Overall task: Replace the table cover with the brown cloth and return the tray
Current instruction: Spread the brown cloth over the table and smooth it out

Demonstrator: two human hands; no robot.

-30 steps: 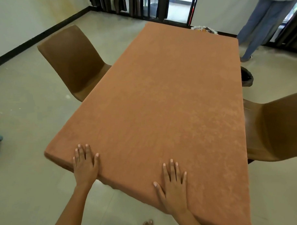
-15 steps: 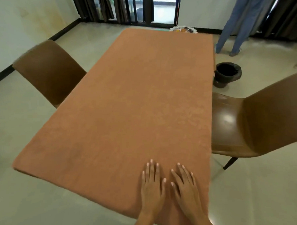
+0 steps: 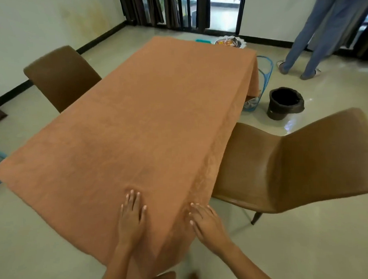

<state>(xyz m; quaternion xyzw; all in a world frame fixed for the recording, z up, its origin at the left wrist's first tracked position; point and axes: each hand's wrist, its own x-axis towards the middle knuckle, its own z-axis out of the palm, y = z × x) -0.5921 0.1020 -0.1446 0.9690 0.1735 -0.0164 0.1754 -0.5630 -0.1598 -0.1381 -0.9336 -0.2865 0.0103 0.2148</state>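
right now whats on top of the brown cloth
Only the two hands: the left hand flat near the corner, the right hand on the overhang. The brown cloth hides the table itself.

Both hands (image 3: 131, 219) flat on brown cloth (image 3: 149, 119)

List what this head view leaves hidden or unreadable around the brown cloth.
- Table under the brown cloth: fully covered.
- Items on the white-edged tray on the floor beyond the far table end: too small.
- Blue wire basket: partly behind the cloth's overhang.
- Standing person: cut off by the top edge.
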